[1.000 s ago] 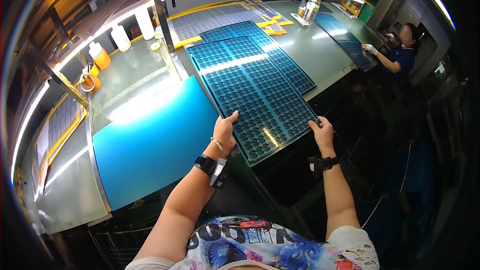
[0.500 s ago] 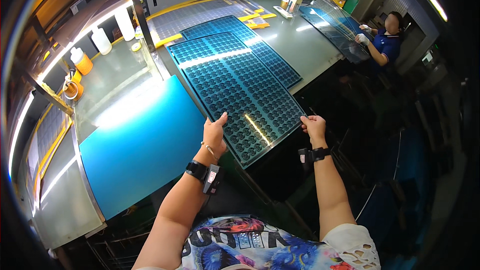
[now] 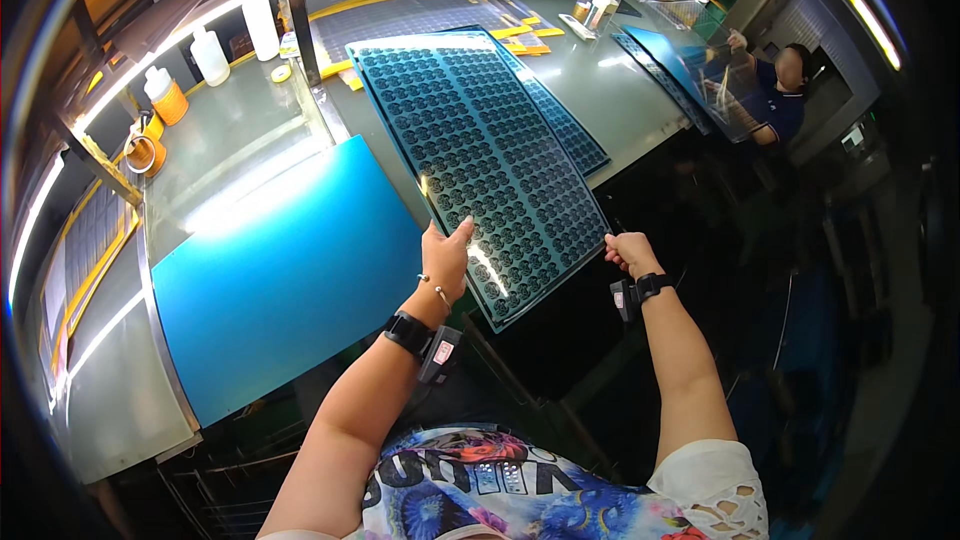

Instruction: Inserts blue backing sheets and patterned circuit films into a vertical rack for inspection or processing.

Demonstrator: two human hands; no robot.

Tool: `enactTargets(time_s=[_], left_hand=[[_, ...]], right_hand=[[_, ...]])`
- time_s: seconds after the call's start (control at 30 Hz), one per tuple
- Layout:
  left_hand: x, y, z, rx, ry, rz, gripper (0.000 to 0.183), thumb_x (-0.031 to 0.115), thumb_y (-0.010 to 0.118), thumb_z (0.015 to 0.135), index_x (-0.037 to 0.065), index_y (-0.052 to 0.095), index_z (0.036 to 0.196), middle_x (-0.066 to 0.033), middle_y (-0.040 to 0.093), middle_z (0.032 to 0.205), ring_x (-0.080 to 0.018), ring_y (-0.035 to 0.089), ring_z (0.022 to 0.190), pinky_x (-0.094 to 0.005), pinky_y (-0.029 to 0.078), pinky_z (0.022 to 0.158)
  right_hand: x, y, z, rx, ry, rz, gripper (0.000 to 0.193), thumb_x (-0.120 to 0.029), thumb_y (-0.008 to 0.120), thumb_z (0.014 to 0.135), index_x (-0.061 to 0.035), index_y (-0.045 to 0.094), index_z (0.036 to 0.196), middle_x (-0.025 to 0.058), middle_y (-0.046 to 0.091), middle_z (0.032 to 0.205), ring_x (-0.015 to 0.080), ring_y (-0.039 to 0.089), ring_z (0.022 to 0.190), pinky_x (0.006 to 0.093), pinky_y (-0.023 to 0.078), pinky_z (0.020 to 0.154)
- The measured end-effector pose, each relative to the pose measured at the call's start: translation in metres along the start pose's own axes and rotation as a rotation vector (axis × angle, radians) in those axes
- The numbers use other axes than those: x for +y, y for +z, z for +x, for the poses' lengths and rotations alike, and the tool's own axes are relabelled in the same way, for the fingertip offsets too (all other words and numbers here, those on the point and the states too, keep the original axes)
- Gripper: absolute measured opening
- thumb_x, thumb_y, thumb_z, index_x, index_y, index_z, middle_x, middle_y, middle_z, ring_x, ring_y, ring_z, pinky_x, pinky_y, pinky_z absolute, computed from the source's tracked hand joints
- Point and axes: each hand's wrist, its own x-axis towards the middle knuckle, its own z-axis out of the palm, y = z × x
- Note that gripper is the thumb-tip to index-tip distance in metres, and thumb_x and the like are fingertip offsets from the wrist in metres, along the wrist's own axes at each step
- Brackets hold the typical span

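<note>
A large teal panel (image 3: 495,155) with rows of dark round patterns slants in front of me, its far end over the bench. My left hand (image 3: 447,260) is closed on its left edge near the close corner, thumb on the upper face. On the opposite long edge, the fingertips of my right hand (image 3: 630,252) pinch the right corner region. Partly covered by it, a second patterned panel (image 3: 565,120) rests on the bench. To the left lies a plain bright blue sheet (image 3: 290,275), close to my left hand.
Yellow-edged clear frames (image 3: 420,15) are stacked at the back of the bench (image 3: 640,105). Bottles (image 3: 210,55) and an orange tape roll (image 3: 145,155) stand far left. A co-worker (image 3: 785,90) at the far right holds a transparent sheet (image 3: 725,80). A metal post (image 3: 297,15) rises behind.
The held panel's far end has risen and swung slightly left, covering more of the panel beneath. My hands keep their grip. The co-worker's transparent sheet has tilted up off the stack.
</note>
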Motion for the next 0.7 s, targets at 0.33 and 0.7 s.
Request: enactTargets(time_s=[0.33, 0.7], left_hand=[[-0.002, -0.010, 0.006, 0.053, -0.030, 0.070, 0.026, 0.005, 0.062, 0.080, 0.000, 0.052, 0.103, -0.0067, 0.061, 0.092, -0.0142, 0.055, 0.079, -0.0294, 0.045, 0.073], [0.035, -0.023, 0.011, 0.066, -0.263, -0.014, 0.026, 0.000, 0.054, 0.083, 0.000, 0.044, 0.107, -0.0130, 0.058, 0.095, -0.0233, 0.060, 0.080, -0.0396, 0.054, 0.070]], right_hand=[[0.053, -0.003, 0.005, 0.090, -0.387, 0.195, 0.028, -0.019, 0.063, 0.078, -0.0019, 0.057, 0.100, 0.0151, 0.063, 0.089, 0.0267, 0.061, 0.082, 0.0346, 0.049, 0.072], [0.038, -0.017, -0.022, -0.352, -0.211, 0.803, 0.018, -0.003, 0.054, 0.083, 0.0013, 0.057, 0.101, 0.0070, 0.061, 0.083, 0.0147, 0.062, 0.079, 0.0256, 0.052, 0.070]])
